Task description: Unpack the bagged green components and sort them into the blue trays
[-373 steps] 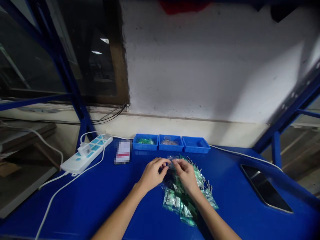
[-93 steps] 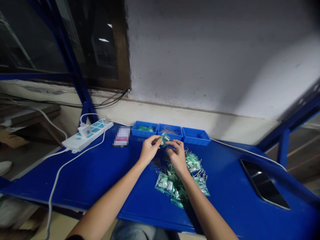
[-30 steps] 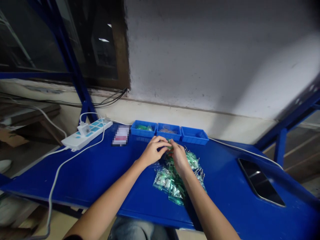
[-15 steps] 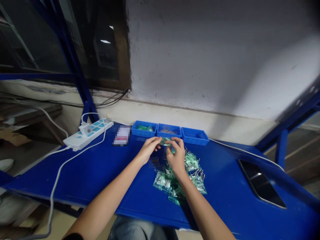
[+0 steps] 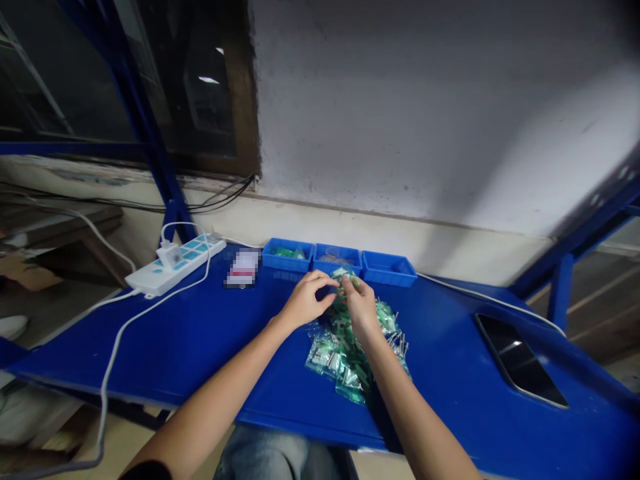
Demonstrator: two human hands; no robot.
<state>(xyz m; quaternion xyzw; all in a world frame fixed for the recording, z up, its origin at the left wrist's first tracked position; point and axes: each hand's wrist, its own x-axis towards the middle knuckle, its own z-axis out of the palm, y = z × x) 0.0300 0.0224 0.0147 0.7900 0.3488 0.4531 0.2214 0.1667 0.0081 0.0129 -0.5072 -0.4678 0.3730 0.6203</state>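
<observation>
A small clear-and-green plastic packet [image 5: 342, 273] is pinched in my right hand [image 5: 361, 308], held above the front of the middle bin. My left hand [image 5: 306, 300] is just to its left, thumb and forefinger curved together close to the packet's lower edge; whatever lies between their tips is too small to make out. Beneath and around my right hand spreads a pile of similar green packets [image 5: 327, 353], with silvery pin-like metal pieces [image 5: 400, 343] showing along its right side. My right hand and forearm hide part of the pile.
Three blue bins stand along the wall: the left bin [image 5: 287, 265] holds green packets, the middle bin [image 5: 324, 267] clear packets, beside the right bin [image 5: 389, 275]. A white power strip [image 5: 175, 267], a pixelated card-like item [image 5: 243, 269] and a black phone [image 5: 520, 360] lie on the blue table [image 5: 210, 340].
The packet has gone from lying flat between both hands to being held more upright in my right hand. My left hand has shifted slightly right, its fingers now curled closer to the packet.
</observation>
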